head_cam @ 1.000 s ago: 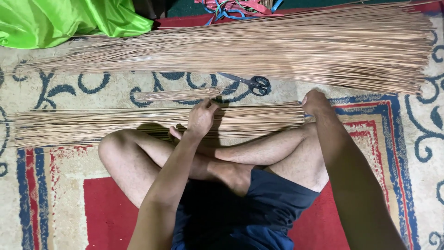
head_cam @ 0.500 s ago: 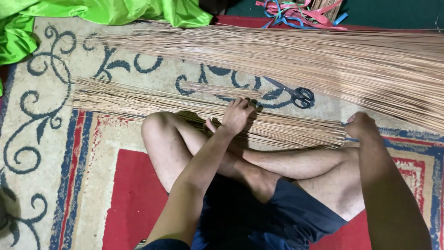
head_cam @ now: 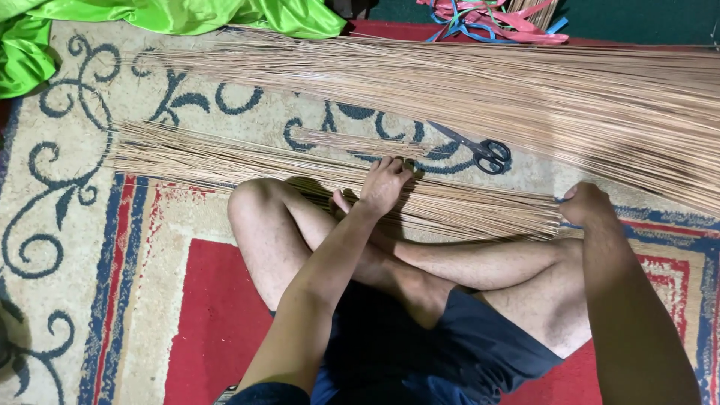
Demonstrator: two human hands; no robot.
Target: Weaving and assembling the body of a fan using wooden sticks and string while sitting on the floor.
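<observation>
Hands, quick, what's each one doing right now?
Left hand: fingers curled, resting on the near bundle of thin sticks.
Right hand: closed into a fist against that bundle's end; what it holds cannot be told.

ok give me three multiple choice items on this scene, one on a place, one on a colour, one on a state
1. Where do the scissors lie?
A. between the large stick pile and the near stick bundle
B. on the green cloth
C. on the person's knee

2. What colour is the cloth at top left?
A. red
B. bright green
C. white

3. What is the left hand doing?
A. holding the scissors
B. lifted in the air
C. resting on the near stick bundle

Answers: 1 A, they sit on the carpet between both; 2 B, it is plainly green; 3 C, its fingers lie on the sticks.
</observation>
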